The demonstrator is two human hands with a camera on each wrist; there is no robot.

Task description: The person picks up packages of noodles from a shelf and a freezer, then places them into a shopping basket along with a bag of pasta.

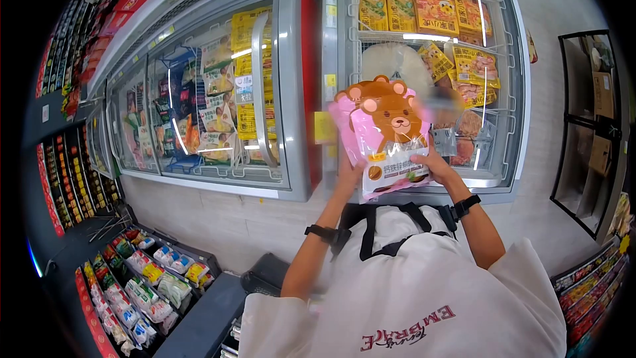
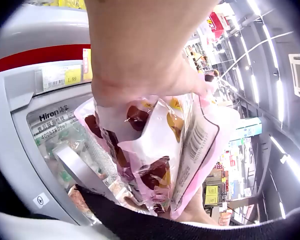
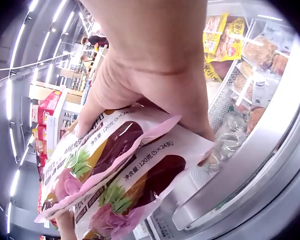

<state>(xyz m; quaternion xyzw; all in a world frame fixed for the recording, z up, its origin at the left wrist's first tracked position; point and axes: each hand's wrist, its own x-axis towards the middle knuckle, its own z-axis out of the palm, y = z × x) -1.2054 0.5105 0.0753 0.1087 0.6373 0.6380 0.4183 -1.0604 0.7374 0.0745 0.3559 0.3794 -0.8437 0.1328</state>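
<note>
Both hands hold a small stack of pink snack bags printed with a brown bear, upright before the body. My left hand grips the stack's left edge, its fingers mostly hidden behind the plastic. At the lower right edge, my right hand pinches the bags with the thumb on the front. Two overlapping bags, with a 120 g label and a purple shrimp-like picture, show below the right hand in the right wrist view. In the left wrist view, crinkled clear and pink packaging lies under the left hand.
A glass-topped freezer with yellow packs and clear-bagged food stands right in front. Another freezer is to the left. Low shelves of packets stand at lower left, a black rack at right.
</note>
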